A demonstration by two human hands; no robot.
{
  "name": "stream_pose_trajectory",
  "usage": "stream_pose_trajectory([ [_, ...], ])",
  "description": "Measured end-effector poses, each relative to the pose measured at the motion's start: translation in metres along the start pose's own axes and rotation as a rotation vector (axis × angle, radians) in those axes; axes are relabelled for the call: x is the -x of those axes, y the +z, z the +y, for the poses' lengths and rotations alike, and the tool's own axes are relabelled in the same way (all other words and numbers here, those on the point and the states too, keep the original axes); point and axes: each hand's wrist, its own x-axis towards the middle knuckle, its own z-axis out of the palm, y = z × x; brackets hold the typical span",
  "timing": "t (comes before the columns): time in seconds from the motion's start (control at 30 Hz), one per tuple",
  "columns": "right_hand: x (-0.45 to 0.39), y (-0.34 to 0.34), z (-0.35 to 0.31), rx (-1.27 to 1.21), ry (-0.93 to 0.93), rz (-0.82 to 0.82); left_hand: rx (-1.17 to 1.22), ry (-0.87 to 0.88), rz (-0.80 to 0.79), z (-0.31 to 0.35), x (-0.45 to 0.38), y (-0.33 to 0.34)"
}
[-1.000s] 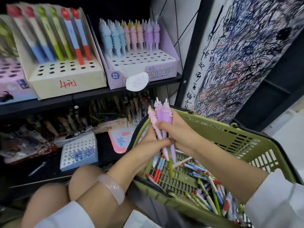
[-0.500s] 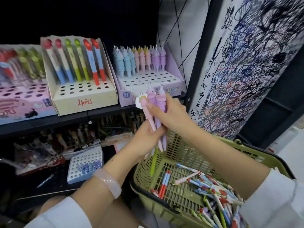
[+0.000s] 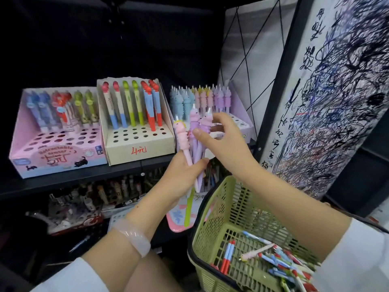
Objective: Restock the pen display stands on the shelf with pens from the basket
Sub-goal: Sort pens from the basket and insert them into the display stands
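A small bunch of unicorn-topped pens point(image 3: 194, 142), one pink and at least two lilac, stands upright in front of the shelf point(image 3: 84, 175), gripped low on the barrels by the person's left hand point(image 3: 185, 175), whose fingers curl round them together with a green pen hanging below. The right hand point(image 3: 223, 142) pinches the top of one lilac pen between thumb and fingers, apparently to draw it out of the bunch. Holding the barrels low leaves the figured tops free for picking one at a time.

Just behind the hands sits the lilac unicorn stand point(image 3: 237, 121), its back rows filled with matching blue, pink and purple pens and its front holes bare, which looks like the destination. To its left stand a cream stand point(image 3: 139, 144) with a single row of red-, green- and blue-tipped pens, and a pink stand point(image 3: 56, 152) that is also only part filled.

The green basket point(image 3: 212, 239) rests at lower right, near the person's lap and within reach, with many loose pens still lying in it. Judging by the bare holes and that supply, restocking is far from finished.
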Motion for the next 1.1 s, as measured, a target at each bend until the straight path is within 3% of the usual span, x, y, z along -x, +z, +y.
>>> stream_pose_trajectory([
  [0.13,-0.006,0.011,-0.007,0.118,-0.17,0.122,0.02,0.032,0.048,0.003,-0.008,-0.007],
  [0.3,-0.03,0.015,-0.012,-0.07,-0.001,0.067,0.079,-0.037,0.112,0.002,-0.025,-0.009],
  [0.5,-0.066,0.004,-0.008,-0.262,0.083,0.08,0.153,-0.052,0.066,0.013,-0.049,-0.015],
  [0.63,-0.107,-0.017,-0.004,-0.492,0.186,0.253,0.144,-0.053,0.061,0.016,-0.062,-0.019],
  [0.77,-0.148,-0.047,0.02,-0.225,0.151,0.325,0.198,-0.086,0.106,0.014,-0.068,-0.027],
  [0.93,-0.168,-0.058,0.06,0.343,0.026,0.236,0.219,-0.133,0.124,0.007,-0.078,-0.034],
  [1.1,-0.174,-0.058,0.076,0.594,-0.024,0.195,0.229,-0.127,0.129,0.001,-0.079,-0.035],
])
